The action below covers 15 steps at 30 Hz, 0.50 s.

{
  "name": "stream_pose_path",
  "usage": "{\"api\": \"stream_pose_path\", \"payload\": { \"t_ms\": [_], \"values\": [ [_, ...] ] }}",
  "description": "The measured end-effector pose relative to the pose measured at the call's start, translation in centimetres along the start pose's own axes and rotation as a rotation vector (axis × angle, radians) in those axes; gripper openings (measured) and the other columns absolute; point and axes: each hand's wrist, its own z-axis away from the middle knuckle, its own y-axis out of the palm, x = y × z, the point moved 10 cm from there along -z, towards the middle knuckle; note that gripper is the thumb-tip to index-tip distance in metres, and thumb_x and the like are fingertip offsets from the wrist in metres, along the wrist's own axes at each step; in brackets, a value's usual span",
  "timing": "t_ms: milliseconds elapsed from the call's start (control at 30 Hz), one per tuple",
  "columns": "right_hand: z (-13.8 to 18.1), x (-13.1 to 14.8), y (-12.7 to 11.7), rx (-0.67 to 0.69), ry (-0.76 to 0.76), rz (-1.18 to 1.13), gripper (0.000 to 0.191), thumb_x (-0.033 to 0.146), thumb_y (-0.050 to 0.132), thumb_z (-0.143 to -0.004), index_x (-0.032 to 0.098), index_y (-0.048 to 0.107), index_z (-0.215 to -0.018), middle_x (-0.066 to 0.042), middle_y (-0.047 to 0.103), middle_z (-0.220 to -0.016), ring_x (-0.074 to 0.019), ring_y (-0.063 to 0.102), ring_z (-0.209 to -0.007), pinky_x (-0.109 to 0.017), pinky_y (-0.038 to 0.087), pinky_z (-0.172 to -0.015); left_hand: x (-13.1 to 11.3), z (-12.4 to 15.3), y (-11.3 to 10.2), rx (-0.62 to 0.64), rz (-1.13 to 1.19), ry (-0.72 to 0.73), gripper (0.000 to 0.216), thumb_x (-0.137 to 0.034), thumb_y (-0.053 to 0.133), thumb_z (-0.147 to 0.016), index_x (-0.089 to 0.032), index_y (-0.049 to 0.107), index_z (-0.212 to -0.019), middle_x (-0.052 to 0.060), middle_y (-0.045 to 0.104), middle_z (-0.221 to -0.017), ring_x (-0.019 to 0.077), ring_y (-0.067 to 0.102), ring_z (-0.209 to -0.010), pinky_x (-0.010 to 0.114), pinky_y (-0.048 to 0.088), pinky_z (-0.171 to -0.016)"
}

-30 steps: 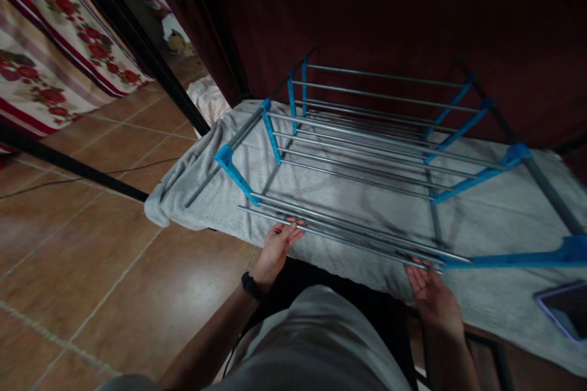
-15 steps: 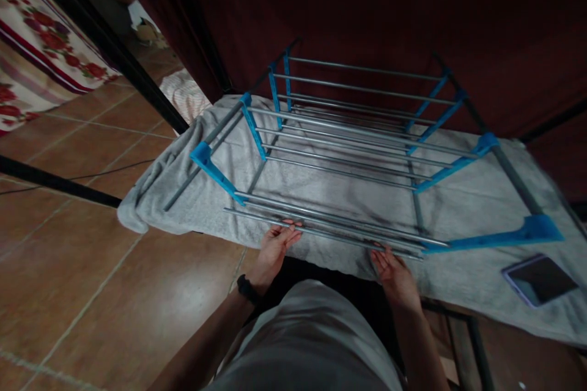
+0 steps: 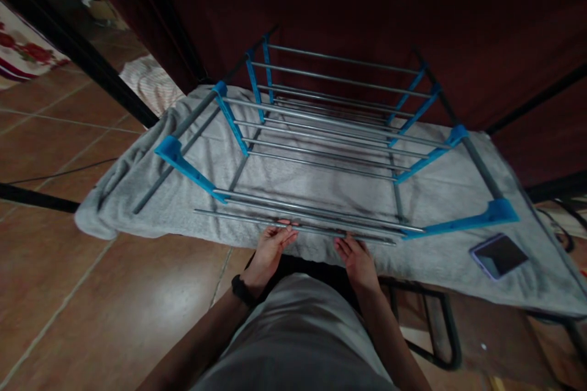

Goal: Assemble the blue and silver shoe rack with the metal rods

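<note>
A rack of grey metal rods (image 3: 321, 134) with blue plastic side pieces (image 3: 188, 165) stands on a grey towel (image 3: 137, 189) over a table. One loose grey rod (image 3: 229, 215) lies along the towel's near edge, below the rack's front rods. My left hand (image 3: 270, 244), a black band on its wrist, curls its fingers round that rod near its middle. My right hand (image 3: 358, 256) grips the same rod a little further right. Both hands sit at the near edge of the towel.
A dark phone (image 3: 499, 255) lies on the towel at the right. Dark red cloth (image 3: 367, 6) hangs behind the rack. Brown floor tiles (image 3: 92, 293) spread to the left, crossed by a black bar (image 3: 36, 197). A black metal frame (image 3: 440, 330) shows under the table.
My right hand has slid left along the loose rod, toward my left hand. The view has shifted right, so the rack and towel sit further left and the phone shows whole.
</note>
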Motion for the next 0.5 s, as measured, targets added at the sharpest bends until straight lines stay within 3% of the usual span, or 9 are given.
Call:
{"api": "stream_pose_path", "payload": {
  "t_ms": [233, 400, 500],
  "values": [
    [0.34, -0.99, 0.66, 0.039, 0.027, 0.018, 0.029, 0.030, 0.086, -0.068, 0.024, 0.069, -0.090, 0.000, 0.074, -0.092, -0.0189, 0.071, -0.090, -0.042, 0.057, -0.093, 0.03, 0.00, -0.12, -0.013, -0.007, 0.011, 0.023, -0.020, 0.086, -0.068, -0.018, 0.072, -0.086, 0.004, 0.076, -0.091, 0.0164, 0.071, -0.082, 0.030, 0.055, -0.083],
    [0.13, -1.02, 0.21, 0.048, 0.028, 0.027, 0.030, 0.032, 0.086, -0.067, 0.024, 0.068, -0.090, -0.001, 0.074, -0.097, -0.0185, 0.071, -0.093, -0.042, 0.056, -0.096, -0.25, 0.23, 0.02, -0.036, -0.043, 0.024, 0.024, -0.026, 0.087, -0.067, -0.019, 0.073, -0.085, 0.003, 0.074, -0.080, 0.0157, 0.069, -0.074, 0.028, 0.053, -0.075],
    [-0.01, -1.11, -0.03, 0.043, 0.026, 0.055, 0.029, 0.034, 0.084, -0.068, 0.024, 0.068, -0.090, 0.000, 0.073, -0.102, -0.0170, 0.070, -0.096, -0.040, 0.055, -0.098, -0.49, 0.58, 0.44, -0.011, -0.049, 0.035, 0.024, -0.026, 0.087, -0.066, -0.020, 0.074, -0.085, 0.004, 0.076, -0.086, 0.0164, 0.069, -0.078, 0.028, 0.053, -0.075]
  ]
}}
